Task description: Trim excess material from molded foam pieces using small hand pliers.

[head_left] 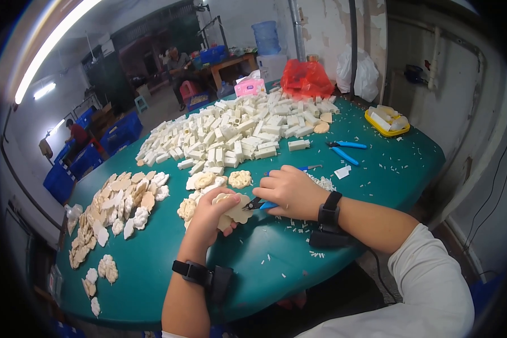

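My left hand [207, 214] is closed on a flat cream plastic piece [238, 210] with a scalloped, cloud-like edge. In my right hand [294, 193] is a pair of blue-handled nippers [266, 206], fingers wrapped round the grips. Their dark jaws meet the right edge of the piece; whether they are parted is too small to tell. More scalloped pieces lie just beyond my left hand, among them a yellowish one [240, 179]. Another slim blue tool [308, 168] lies partly hidden behind my right hand.
A big heap of white rectangular tubes [225, 132] covers the green table's [152, 281] far side. Scalloped pieces [118, 203] are piled left. Right are spare blue nippers [346, 151], a yellow tray [387, 125], and scattered offcuts. A red bag [306, 79] stands behind; two people sit farther back.
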Demonstrator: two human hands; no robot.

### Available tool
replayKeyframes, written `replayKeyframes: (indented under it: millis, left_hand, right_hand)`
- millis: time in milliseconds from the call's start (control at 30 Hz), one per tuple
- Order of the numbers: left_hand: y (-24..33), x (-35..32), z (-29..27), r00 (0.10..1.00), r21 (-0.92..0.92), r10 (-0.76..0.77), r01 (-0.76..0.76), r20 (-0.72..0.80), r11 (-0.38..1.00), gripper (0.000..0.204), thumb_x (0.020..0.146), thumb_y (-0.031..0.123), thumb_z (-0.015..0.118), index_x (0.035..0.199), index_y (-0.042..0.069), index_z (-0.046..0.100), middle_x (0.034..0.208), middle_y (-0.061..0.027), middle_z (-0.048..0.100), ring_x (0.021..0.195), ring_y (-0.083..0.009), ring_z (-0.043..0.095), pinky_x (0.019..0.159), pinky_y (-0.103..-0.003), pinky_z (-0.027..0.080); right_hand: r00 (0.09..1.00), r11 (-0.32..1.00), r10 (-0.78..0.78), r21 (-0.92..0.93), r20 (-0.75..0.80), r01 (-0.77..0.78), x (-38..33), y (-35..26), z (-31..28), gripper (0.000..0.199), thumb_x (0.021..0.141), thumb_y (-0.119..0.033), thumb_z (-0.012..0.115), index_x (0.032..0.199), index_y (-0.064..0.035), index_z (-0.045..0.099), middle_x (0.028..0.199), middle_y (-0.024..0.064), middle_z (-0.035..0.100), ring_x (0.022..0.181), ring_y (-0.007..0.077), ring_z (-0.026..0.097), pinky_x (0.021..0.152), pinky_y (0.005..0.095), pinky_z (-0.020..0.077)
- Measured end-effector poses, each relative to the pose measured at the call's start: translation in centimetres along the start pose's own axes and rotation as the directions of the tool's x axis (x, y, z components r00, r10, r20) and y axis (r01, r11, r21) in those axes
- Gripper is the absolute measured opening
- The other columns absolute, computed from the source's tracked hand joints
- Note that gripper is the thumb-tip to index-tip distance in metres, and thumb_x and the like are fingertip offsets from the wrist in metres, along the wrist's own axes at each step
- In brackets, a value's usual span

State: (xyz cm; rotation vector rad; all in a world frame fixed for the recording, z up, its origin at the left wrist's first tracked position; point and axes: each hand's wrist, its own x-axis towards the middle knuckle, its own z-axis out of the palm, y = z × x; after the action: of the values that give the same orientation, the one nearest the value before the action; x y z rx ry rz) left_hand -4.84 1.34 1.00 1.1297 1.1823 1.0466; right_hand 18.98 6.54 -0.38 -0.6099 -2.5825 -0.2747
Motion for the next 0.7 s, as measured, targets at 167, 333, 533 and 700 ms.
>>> replayKeyframes:
  millis: [167,333,533,700]
  left_hand:
    - [0.8,-0.3,-0.5,0.989,0.102,-0.144,0.139,0.04,0.985,0.027,0.089,0.027,0.074,0.104,0.007,0.062,0.08,-0.0113,0.067,0.053,-0.016,0.061,0.038,-0.027,0.04]
    - [1.1,-0.3,-1.3,0.946,0.181,-0.28,0.25,0.162,0.951,0.026,0.087,0.029,0.075,0.1,0.009,0.065,0.081,-0.0086,0.067,0.054,-0.0156,0.061,0.04,-0.026,0.041]
    - [1.7,-1.1,-1.5,0.926,0.305,-0.313,0.241,0.213,0.921,0.027,0.084,0.03,0.077,0.099,0.01,0.066,0.083,-0.005,0.067,0.055,-0.0146,0.062,0.043,-0.026,0.043]
    - [1.9,-0.8,-1.1,0.921,0.309,-0.346,0.281,0.18,0.909,0.027,0.084,0.029,0.077,0.099,0.009,0.067,0.084,-0.0062,0.068,0.056,-0.0153,0.064,0.043,-0.027,0.044]
  right_hand:
    - [0.997,0.997,-0.081,-0.007,0.008,0.081,0.1,0.0,-0.2,0.05,0.071,-0.027,0.085,0.114,-0.0152,0.062,0.097,0.0009,0.06,0.093,0.0207,0.059,0.079,0.0372,0.0447]
    - [0.982,0.982,-0.18,0.068,0.055,0.176,0.0,-0.4,-0.3,0.052,0.072,-0.029,0.084,0.118,-0.0158,0.063,0.1,0.0006,0.061,0.094,0.0204,0.059,0.082,0.037,0.0455]
    - [0.97,0.97,-0.233,0.087,0.068,0.227,0.5,-1.5,-1.0,0.05,0.072,-0.029,0.084,0.116,-0.0157,0.063,0.099,0.0003,0.06,0.093,0.02,0.059,0.083,0.0371,0.0457]
    - [0.973,0.976,-0.211,0.067,0.097,0.205,0.4,-1.4,-1.3,0.049,0.071,-0.028,0.084,0.113,-0.0156,0.063,0.097,0.0003,0.06,0.091,0.0199,0.059,0.082,0.0362,0.0455]
